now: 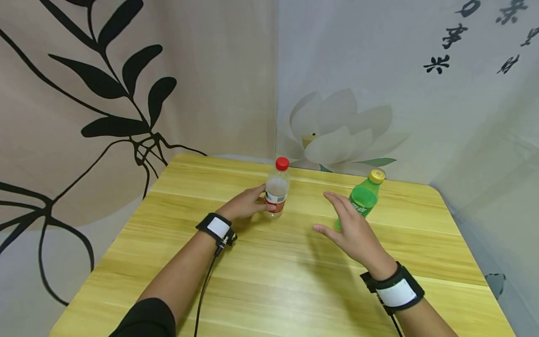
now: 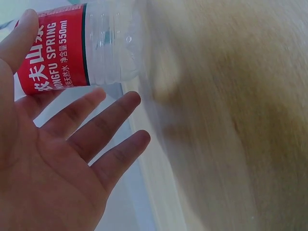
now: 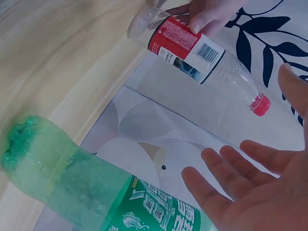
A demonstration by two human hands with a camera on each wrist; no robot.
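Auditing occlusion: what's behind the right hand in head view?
The green bottle: its yellow cap, upper body and a sliver lower down show; the right hand covers much of the rest. Tabletop shows around the hand.

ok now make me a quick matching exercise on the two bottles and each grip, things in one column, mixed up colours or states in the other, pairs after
Things:
1. clear bottle
2. green bottle
3. left grip
4. right grip

Colours and states:
A. yellow cap
B. near the green bottle, grasping nothing
C. red cap
D. holding the clear bottle

Pairs: 1-C, 2-A, 3-D, 4-B
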